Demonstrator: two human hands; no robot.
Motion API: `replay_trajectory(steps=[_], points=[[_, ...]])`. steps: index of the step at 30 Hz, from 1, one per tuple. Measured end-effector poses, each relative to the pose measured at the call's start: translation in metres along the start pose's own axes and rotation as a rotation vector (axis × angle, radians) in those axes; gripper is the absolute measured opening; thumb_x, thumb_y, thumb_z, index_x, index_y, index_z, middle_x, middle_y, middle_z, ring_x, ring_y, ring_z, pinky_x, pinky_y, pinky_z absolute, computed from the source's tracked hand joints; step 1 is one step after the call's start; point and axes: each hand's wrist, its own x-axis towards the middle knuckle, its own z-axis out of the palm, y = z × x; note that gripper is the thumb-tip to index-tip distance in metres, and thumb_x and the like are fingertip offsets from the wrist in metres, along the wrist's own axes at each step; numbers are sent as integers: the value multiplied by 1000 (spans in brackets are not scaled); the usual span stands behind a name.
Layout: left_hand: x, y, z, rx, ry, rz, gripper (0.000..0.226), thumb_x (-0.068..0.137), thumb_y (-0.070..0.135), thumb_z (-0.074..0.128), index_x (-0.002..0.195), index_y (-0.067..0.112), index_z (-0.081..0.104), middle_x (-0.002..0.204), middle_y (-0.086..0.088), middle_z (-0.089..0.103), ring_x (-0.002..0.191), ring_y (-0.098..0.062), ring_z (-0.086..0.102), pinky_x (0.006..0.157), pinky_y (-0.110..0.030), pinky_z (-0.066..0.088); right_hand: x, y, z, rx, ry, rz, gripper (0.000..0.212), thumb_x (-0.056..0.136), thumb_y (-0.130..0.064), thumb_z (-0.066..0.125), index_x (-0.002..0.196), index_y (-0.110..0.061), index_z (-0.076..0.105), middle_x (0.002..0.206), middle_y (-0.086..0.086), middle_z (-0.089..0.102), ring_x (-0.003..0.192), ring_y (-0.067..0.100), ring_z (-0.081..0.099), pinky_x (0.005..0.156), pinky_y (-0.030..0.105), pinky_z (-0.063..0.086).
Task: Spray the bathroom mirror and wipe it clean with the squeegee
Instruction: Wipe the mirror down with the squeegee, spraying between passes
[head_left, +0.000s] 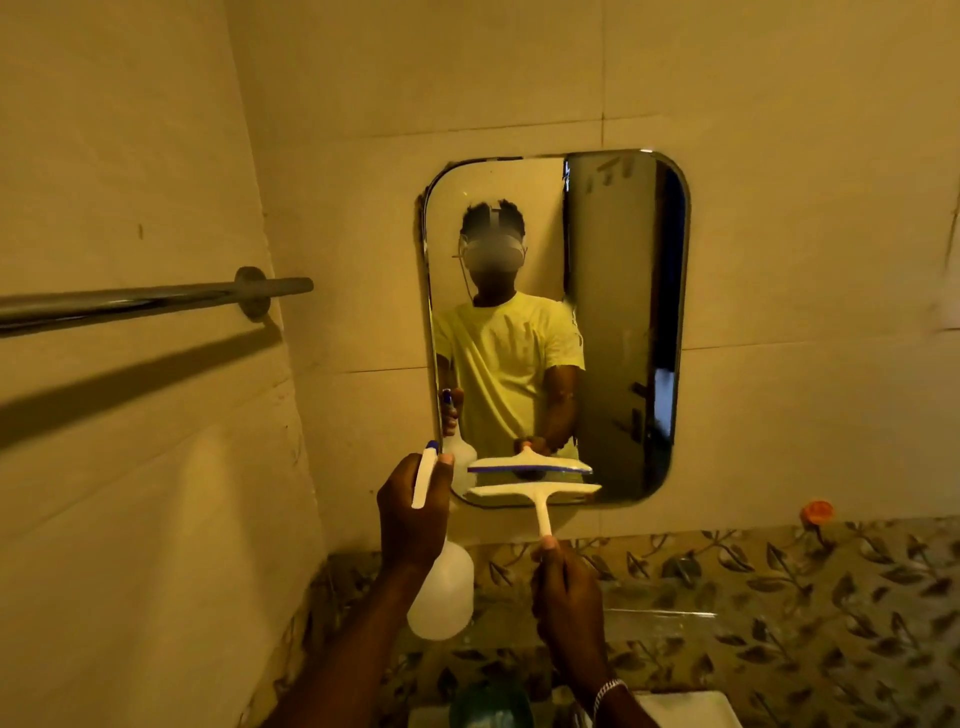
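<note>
A rounded rectangular mirror (623, 322) hangs on the tiled wall in front of me and reflects a person in a yellow shirt. My left hand (413, 512) grips the neck of a white spray bottle (441, 592) with a white and blue trigger, held just left of the mirror's lower left corner. My right hand (569, 597) holds the handle end of a white squeegee (535, 493). Its blade lies flat across the mirror's bottom edge, and its reflection shows just above.
A chrome towel bar (135, 301) juts out from the left wall at head height. Below the mirror runs a band of leaf-patterned tiles (779, 597). A white sink edge (691, 709) and a green object (488, 704) sit at the bottom. An orange knob (817, 512) is on the right wall.
</note>
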Motion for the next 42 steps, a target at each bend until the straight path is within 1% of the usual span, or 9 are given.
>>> replay_trajectory(steps=[8, 12, 19, 23, 26, 32, 34, 38, 42], points=[[5, 17, 28, -66, -44, 11, 18, 97, 23, 64, 92, 7, 71, 75, 2, 68, 71, -10, 65, 59, -11, 48, 61, -175, -44, 183, -3, -296, 38, 111, -38, 42, 97, -11, 65, 62, 0, 52, 46, 8, 46, 40, 20, 39], [8, 22, 40, -90, -45, 7, 14, 96, 19, 66, 97, 7, 73, 80, -3, 72, 77, -12, 68, 62, -19, 52, 89, -267, -56, 146, 23, -469, 38, 112, -35, 41, 83, -22, 62, 64, -6, 57, 51, 7, 52, 44, 18, 44], [9, 21, 50, -108, -56, -15, 15, 97, 23, 65, 96, 10, 73, 81, 2, 72, 79, -8, 67, 64, -13, 51, 127, -331, -53, 98, 69, -540, 41, 112, -33, 40, 79, -20, 59, 62, -2, 58, 48, 7, 53, 45, 20, 42], [11, 16, 50, -82, -58, -17, 13, 97, 25, 66, 96, 15, 73, 82, 4, 72, 80, -5, 67, 65, -22, 56, 146, -334, -50, 59, 95, -543, 40, 112, -34, 40, 88, -12, 63, 61, 0, 58, 45, 4, 52, 42, 16, 41], [10, 11, 50, -74, -60, -16, 12, 96, 25, 66, 96, 15, 73, 82, 6, 71, 80, -7, 68, 64, -15, 55, 154, -336, -48, 39, 109, -545, 40, 112, -33, 41, 93, -7, 64, 64, 2, 59, 45, 4, 54, 44, 18, 44], [10, 2, 58, -68, -47, -11, 18, 97, 24, 66, 100, 9, 74, 84, -1, 73, 81, -10, 69, 64, -8, 51, 154, -305, -45, -51, 101, -567, 46, 112, -35, 40, 106, 2, 66, 91, 22, 71, 83, 38, 70, 81, 58, 61], [10, 1, 60, -65, -44, 1, 16, 96, 23, 66, 99, 9, 73, 83, 2, 72, 82, -6, 68, 66, -6, 50, 146, -267, -45, -52, 85, -575, 45, 112, -37, 39, 108, -2, 67, 94, 23, 72, 86, 38, 72, 77, 54, 62], [11, -4, 62, -64, -41, -12, 6, 96, 21, 67, 98, 17, 71, 81, 10, 68, 80, 0, 67, 67, -8, 51, 119, -164, -42, -79, 113, -518, 33, 112, -37, 40, 105, -20, 68, 81, 8, 69, 62, 11, 59, 53, 25, 47], [10, -11, 61, -57, -44, 14, 4, 95, 22, 67, 98, 20, 69, 81, 17, 67, 80, 3, 68, 66, -6, 51, 84, -63, -42, -82, 105, -375, 35, 108, -47, 41, 103, -23, 66, 62, 3, 53, 51, 15, 49, 47, 31, 39]])
